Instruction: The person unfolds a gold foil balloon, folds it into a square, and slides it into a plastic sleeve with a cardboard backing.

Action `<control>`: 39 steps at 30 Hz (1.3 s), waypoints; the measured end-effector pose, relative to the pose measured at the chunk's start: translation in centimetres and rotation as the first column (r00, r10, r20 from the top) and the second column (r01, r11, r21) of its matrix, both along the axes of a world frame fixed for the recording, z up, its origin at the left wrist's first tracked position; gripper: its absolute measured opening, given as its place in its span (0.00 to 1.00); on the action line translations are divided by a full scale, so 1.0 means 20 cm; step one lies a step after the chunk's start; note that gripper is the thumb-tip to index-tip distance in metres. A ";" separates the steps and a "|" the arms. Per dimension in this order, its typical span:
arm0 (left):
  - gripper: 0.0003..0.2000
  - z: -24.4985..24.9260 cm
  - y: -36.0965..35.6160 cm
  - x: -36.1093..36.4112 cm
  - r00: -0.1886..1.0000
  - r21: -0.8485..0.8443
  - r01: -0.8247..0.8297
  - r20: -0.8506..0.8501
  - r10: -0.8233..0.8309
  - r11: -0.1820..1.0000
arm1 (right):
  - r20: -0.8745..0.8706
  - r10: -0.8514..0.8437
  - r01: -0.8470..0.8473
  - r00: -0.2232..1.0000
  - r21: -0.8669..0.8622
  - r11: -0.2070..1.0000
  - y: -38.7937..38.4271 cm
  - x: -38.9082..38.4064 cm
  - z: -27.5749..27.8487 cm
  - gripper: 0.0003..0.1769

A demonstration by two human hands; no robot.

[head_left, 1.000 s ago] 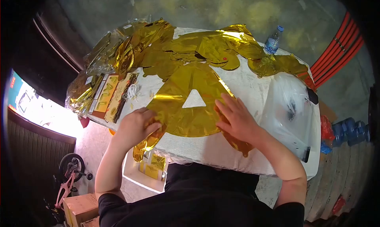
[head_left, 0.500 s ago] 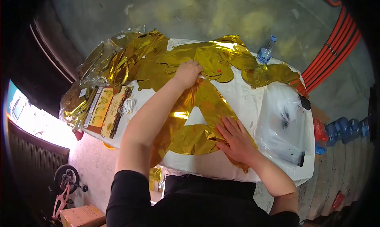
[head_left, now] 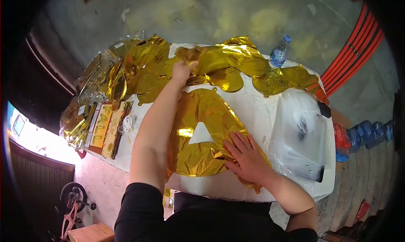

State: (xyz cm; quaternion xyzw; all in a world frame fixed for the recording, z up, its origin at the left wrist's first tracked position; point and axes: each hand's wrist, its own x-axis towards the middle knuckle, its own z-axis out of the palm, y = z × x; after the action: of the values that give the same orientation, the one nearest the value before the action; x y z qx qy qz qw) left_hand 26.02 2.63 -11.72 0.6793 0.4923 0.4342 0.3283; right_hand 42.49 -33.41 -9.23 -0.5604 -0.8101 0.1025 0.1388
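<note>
A flat gold foil balloon shaped like the letter A point(head_left: 202, 157) lies on the white-covered table point(head_left: 253, 102), its triangular hole showing the cover. My right hand point(head_left: 247, 157) rests on its right leg, fingers stretched out and palm down. Beyond the tip of the A, my left hand point(head_left: 183, 72) is curled on a fold of a gold foil balloon point(head_left: 190, 54) in the heap at the back; its fingertips are partly hidden. More flat gold foil balloons point(head_left: 228, 79) overlap along the far side.
Clear plastic bags point(head_left: 295, 136) lie at the table's right. A water bottle point(head_left: 278, 52) stands at the far right edge. On the left are printed packages point(head_left: 101, 126), white string point(head_left: 127, 123) and wrapped foil point(head_left: 95, 88). A small bike point(head_left: 74, 204) and a cardboard box point(head_left: 90, 233) are on the floor.
My left hand has moved left and slightly away, from the A's tip into the heap, where the foil has shifted. My right hand stays flat on the A.
</note>
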 end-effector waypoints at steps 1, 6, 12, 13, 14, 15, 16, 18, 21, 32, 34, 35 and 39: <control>0.16 0.05 -0.01 -0.01 0.959 -0.237 -0.033 0.267 0.098 0.971 | 0.008 -0.002 0.002 1.000 0.006 1.000 0.00 0.00 0.00 0.34; 0.23 0.08 0.02 -0.14 0.857 -0.461 -0.083 0.420 0.299 0.884 | -0.002 -0.005 0.005 1.000 0.000 1.000 -0.01 0.01 -0.01 0.34; 0.28 0.04 0.01 -0.24 0.709 0.482 -0.639 0.069 0.701 0.599 | -0.013 -0.009 0.009 1.000 0.004 1.000 0.00 0.01 -0.01 0.34; 0.28 0.04 -0.03 -0.24 0.708 0.482 -0.640 0.065 0.704 0.599 | -0.017 -0.010 0.010 1.000 0.004 1.000 -0.01 0.00 -0.01 0.34; 0.26 0.04 -0.07 -0.24 0.830 0.557 -0.410 -0.100 0.548 0.722 | -0.020 -0.005 0.005 1.000 0.001 1.000 -0.01 0.00 -0.02 0.34; 0.24 0.03 -0.08 -0.24 0.888 0.584 -0.150 -0.275 0.368 0.798 | -0.016 -0.006 0.006 1.000 0.006 1.000 -0.01 0.01 -0.02 0.34; 0.23 -0.01 -0.07 -0.24 0.916 0.514 0.062 -0.370 0.156 0.856 | -0.014 -0.010 0.010 1.000 0.011 1.000 -0.01 0.00 -0.02 0.34; 0.22 -0.03 -0.08 -0.19 0.897 0.432 0.269 -0.437 -0.061 0.861 | -0.009 -0.014 0.014 1.000 0.014 1.000 -0.01 0.00 -0.03 0.34; 0.18 -0.02 -0.17 -0.08 0.842 0.432 0.344 -0.535 -0.070 0.834 | -0.005 -0.015 0.015 1.000 0.014 1.000 -0.01 0.00 -0.02 0.34; 0.07 0.08 -0.21 0.04 0.582 0.319 0.190 -0.798 0.156 0.928 | 0.008 -0.018 0.018 1.000 0.004 1.000 0.00 0.01 -0.01 0.34; 0.08 0.15 -0.23 0.05 0.629 0.302 0.148 -0.764 0.146 0.942 | 0.019 -0.017 0.017 1.000 0.021 1.000 0.00 0.01 -0.01 0.35; 0.09 0.19 -0.24 0.06 0.673 0.282 0.112 -0.727 0.136 0.953 | 0.016 -0.015 0.015 1.000 0.024 1.000 0.01 0.01 -0.02 0.35; 0.12 0.41 -0.22 0.11 0.818 0.533 0.075 -0.516 0.253 0.843 | 0.006 -0.013 0.013 1.000 0.020 1.000 0.00 0.01 -0.01 0.35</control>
State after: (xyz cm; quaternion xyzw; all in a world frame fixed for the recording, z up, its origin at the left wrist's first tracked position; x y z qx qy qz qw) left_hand 28.13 -1.82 -3.60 0.8156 0.4604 0.3459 -0.0556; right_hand 42.64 -33.36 -9.50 -0.5645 -0.8078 0.0919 0.1426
